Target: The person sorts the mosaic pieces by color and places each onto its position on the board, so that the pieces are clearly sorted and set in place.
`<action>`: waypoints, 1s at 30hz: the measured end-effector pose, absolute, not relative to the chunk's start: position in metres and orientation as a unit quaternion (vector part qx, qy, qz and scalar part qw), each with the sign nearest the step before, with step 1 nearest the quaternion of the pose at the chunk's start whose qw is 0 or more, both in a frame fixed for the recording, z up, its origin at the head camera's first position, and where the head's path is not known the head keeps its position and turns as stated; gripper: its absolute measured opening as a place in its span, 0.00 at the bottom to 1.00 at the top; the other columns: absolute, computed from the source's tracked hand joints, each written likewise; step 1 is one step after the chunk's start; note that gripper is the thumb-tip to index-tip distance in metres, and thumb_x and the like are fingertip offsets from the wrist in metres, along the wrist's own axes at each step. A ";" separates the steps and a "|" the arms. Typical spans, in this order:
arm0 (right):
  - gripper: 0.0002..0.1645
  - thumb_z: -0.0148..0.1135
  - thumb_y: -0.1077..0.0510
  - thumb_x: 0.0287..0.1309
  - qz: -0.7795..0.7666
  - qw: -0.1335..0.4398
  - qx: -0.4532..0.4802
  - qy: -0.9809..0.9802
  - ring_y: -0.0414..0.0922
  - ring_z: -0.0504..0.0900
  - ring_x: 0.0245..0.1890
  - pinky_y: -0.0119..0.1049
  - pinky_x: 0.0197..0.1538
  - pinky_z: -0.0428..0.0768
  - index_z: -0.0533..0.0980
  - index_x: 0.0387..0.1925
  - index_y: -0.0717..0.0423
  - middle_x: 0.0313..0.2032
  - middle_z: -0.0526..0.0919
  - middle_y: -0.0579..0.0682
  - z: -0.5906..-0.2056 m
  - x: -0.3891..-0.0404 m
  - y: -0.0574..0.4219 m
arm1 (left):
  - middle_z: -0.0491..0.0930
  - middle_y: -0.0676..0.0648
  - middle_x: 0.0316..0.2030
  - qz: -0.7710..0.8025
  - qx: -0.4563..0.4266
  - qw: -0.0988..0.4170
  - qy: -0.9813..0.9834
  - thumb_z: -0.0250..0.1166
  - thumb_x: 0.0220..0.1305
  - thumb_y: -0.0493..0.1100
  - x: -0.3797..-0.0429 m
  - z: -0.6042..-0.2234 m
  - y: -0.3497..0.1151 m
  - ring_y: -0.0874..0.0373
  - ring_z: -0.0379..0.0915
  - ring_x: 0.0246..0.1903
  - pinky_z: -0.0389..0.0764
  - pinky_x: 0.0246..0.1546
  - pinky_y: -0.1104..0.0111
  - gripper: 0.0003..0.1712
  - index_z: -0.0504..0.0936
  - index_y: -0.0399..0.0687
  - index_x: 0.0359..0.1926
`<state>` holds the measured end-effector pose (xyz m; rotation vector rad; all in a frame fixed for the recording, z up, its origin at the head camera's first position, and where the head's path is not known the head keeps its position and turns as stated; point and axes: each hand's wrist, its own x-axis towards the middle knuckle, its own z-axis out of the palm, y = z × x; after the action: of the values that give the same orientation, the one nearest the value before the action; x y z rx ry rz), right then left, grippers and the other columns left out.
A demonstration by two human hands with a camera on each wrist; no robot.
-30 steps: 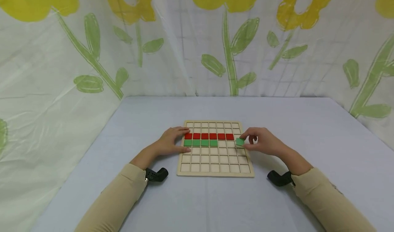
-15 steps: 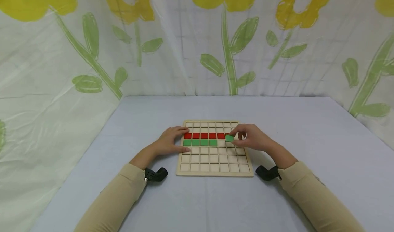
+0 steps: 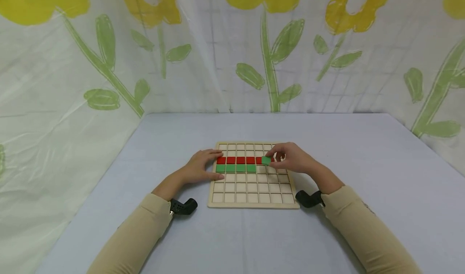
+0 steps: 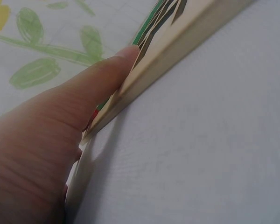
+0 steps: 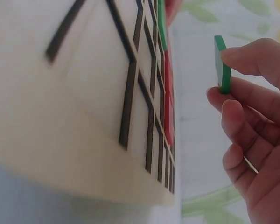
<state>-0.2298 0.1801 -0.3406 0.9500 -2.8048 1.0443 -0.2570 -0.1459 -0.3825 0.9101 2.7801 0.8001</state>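
A square wooden grid board [image 3: 253, 205] lies on the table. My left hand [image 3: 197, 167] rests at its left edge, fingers and thumb spread; in the left wrist view the thumb [image 4: 102, 72] lies on the rim. Thumb and finger of my right hand [image 3: 294, 159] pinch a green square tile [image 3: 266, 160]. In the right wrist view this tile [image 5: 222, 65] is held apart from the board, above its surface. A row of red tiles [image 3: 231, 160] fills cells across the board, partly hidden by my right hand. Nearer me, a shorter row of green tiles [image 3: 241, 168] starts from the left.
The table [image 3: 232, 241] has a pale cover. Behind it hangs a white curtain [image 3: 214, 80] printed with yellow flowers and green leaves. A black wrist camera [image 3: 185, 206] sticks out by the left cuff and another black camera [image 3: 308, 199] by the right cuff.
My right hand has moved left and slightly away from me with the green tile, from the board's right edge to over the red row. My left hand has stayed in place.
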 end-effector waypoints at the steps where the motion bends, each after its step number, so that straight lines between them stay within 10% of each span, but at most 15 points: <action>1: 0.13 0.65 0.63 0.51 0.333 -0.003 0.304 -0.893 0.37 0.73 0.27 0.30 0.34 0.73 0.81 0.41 0.59 0.36 0.84 0.50 -0.341 -0.231 0.179 | 0.59 0.45 0.68 0.265 0.299 0.054 0.915 0.67 0.52 0.60 -0.257 -0.383 -0.146 0.47 0.48 0.70 0.41 0.71 0.48 0.45 0.64 0.49 0.67; 30: 0.12 0.67 0.61 0.51 0.319 -0.064 0.317 -0.891 0.38 0.72 0.28 0.29 0.31 0.74 0.82 0.39 0.60 0.31 0.80 0.49 -0.353 -0.239 0.167 | 0.58 0.47 0.69 0.259 0.291 0.060 0.919 0.67 0.52 0.61 -0.257 -0.382 -0.147 0.48 0.47 0.71 0.39 0.71 0.50 0.45 0.63 0.50 0.68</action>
<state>-0.2391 0.1668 -0.3526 1.0401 -2.9196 1.0445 -0.2573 -0.1468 -0.3819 0.8803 2.7820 0.7848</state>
